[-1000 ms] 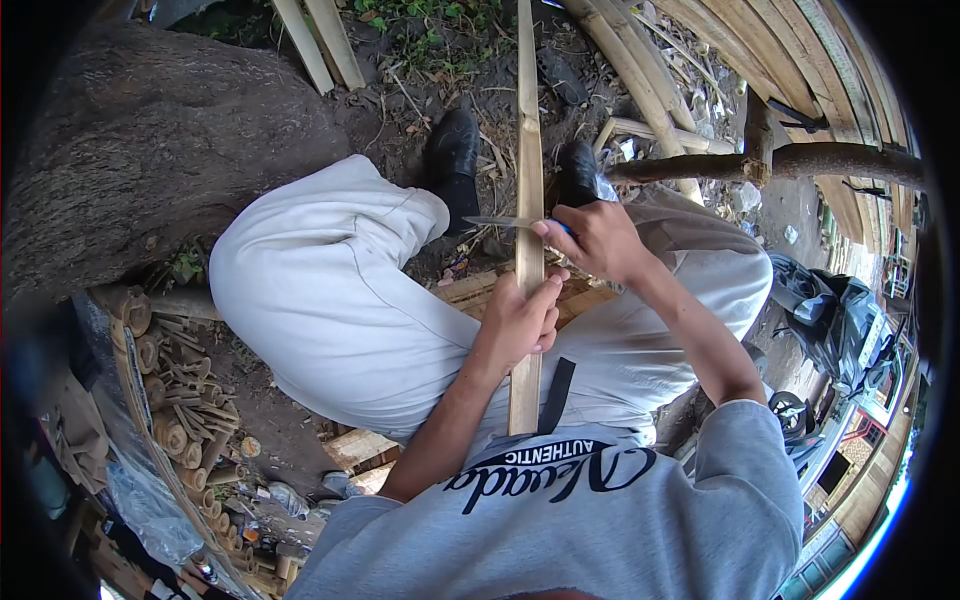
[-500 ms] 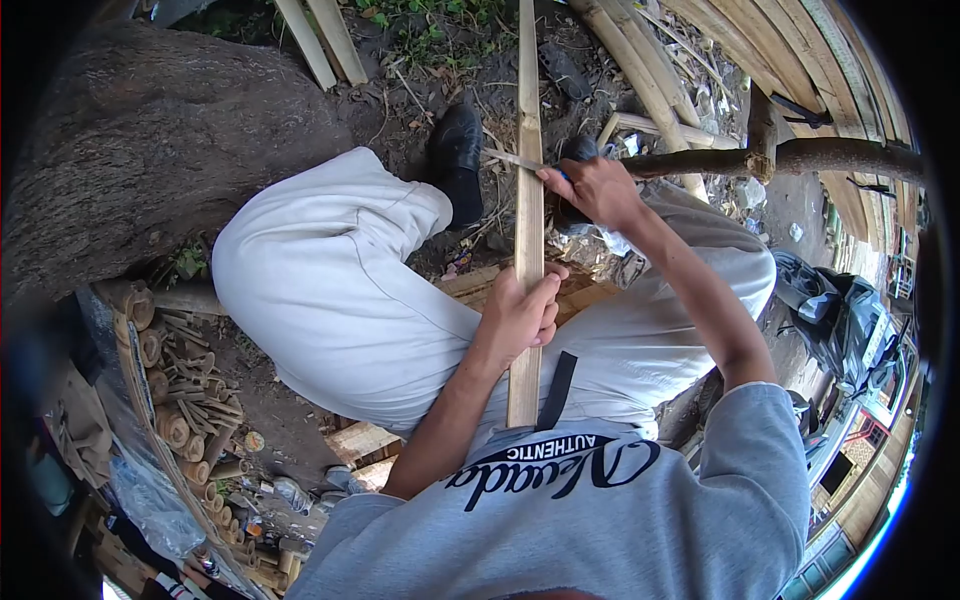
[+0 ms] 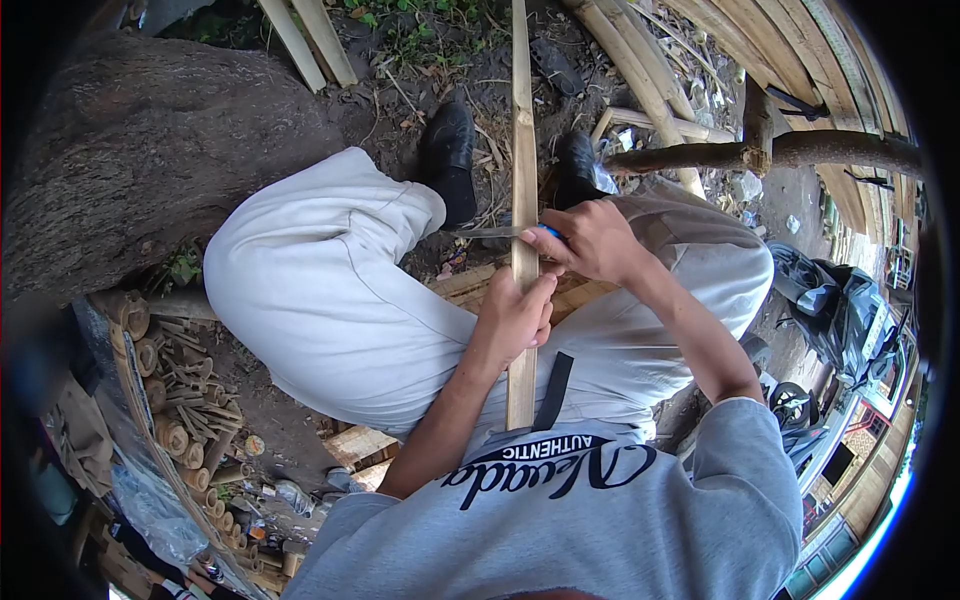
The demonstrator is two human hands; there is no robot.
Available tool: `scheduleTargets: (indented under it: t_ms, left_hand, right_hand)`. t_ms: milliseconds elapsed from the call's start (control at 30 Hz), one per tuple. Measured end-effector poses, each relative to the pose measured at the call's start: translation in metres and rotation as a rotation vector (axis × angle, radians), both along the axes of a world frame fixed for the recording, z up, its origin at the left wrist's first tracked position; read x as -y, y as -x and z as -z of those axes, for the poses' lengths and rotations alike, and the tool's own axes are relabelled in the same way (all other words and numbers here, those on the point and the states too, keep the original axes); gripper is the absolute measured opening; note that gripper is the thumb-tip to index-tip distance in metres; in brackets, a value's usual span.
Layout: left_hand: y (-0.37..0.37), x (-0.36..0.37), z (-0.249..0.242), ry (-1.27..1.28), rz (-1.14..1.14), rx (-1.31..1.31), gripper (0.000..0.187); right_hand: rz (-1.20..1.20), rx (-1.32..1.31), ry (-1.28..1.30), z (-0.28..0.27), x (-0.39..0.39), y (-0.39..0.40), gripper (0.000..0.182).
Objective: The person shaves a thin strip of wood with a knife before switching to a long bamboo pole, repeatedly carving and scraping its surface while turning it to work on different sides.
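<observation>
One long bamboo slat (image 3: pixel 522 120) runs straight away from the person, from the lap out between the two black shoes to the top edge of view. The near end lies against the grey shirt (image 3: pixel 560 520), beside a black strap (image 3: pixel 553 392).

Left hand (image 3: pixel 515 318) is wrapped around the slat at knee level, fingers closed on it, thumb along the edge. Right hand (image 3: pixel 592 240) sits just beyond, fist closed on a knife (image 3: pixel 500 232) with a blue handle; the blade lies crosswise, its edge against the slat, tip pointing to the person's left.

Person sits low, knees wide in pale trousers (image 3: pixel 320 290), on pale wooden boards (image 3: pixel 470 285).

Ground (image 3: pixel 440 70): bare dark earth, outdoors, strewn with dry shavings and leaves, some green weeds at the far edge.

Around:
- Large dark tree trunk (image 3: pixel 140 150) on the left, close against the left knee.
- Heap of short cut bamboo tubes (image 3: pixel 180 400) at lower left, too many to count.
- Two flat slats (image 3: pixel 305 40) leaning at upper left.
- Bundle of long bamboo poles (image 3: pixel 640 70) at upper right, count unclear.
- Rough branch (image 3: pixel 800 152) crossing horizontally on the right, above the right knee.
- Black motorbike (image 3: pixel 840 310) parked at far right.

Nothing blocks the slat except the two hands.
</observation>
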State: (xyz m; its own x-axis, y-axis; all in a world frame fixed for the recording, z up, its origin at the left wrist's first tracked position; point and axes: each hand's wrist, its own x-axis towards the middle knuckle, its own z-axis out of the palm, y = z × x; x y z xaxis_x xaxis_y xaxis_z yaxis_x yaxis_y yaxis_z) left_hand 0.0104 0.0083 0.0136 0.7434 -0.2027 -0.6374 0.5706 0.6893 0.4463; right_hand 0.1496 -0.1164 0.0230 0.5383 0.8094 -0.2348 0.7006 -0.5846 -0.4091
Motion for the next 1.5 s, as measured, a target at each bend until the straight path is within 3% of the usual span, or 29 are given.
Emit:
scheduleTargets:
  t_ms: [233, 767, 900, 967, 1100, 1200, 1300, 1367, 1500]
  left_hand:
    - [0.003, 0.005, 0.007, -0.165, 0.016, 0.101, 0.020]
    - [0.011, 0.005, 0.019, -0.309, -0.001, 0.158, 0.016]
    - [0.008, 0.009, 0.011, -0.307, 0.053, 0.072, 0.018]
    - [0.006, 0.010, 0.008, -0.297, 0.038, 0.064, 0.019]
    - [0.004, 0.007, 0.002, -0.331, 0.060, 0.077, 0.020]
    - [0.005, 0.005, 0.006, -0.326, 0.043, 0.046, 0.021]
    - [0.006, -0.005, 0.001, -0.285, 0.040, 0.044, 0.022]
    - [0.004, -0.005, -0.001, -0.217, 0.029, 0.038, 0.018]
    - [0.002, -0.003, 0.000, -0.194, 0.038, 0.087, 0.012]
  right_hand:
    - [-0.084, -0.026, 0.004, -0.009, 0.008, 0.021, 0.053]
    - [-0.228, 0.118, -0.128, 0.041, 0.013, 0.010, 0.054]
    - [0.030, 0.333, 0.058, 0.061, 0.018, -0.039, 0.053]
    - [0.242, 0.308, 0.118, 0.076, 0.011, -0.064, 0.055]
    - [0.429, 0.268, 0.167, 0.097, 0.004, -0.110, 0.055]
    - [0.377, 0.354, 0.091, 0.133, 0.010, -0.112, 0.052]
    - [0.433, 0.103, 0.067, 0.068, -0.022, -0.069, 0.064]
    - [0.271, 0.032, -0.067, 0.035, -0.027, -0.037, 0.059]
    - [-0.074, 0.083, -0.083, -0.004, -0.010, 0.015, 0.053]
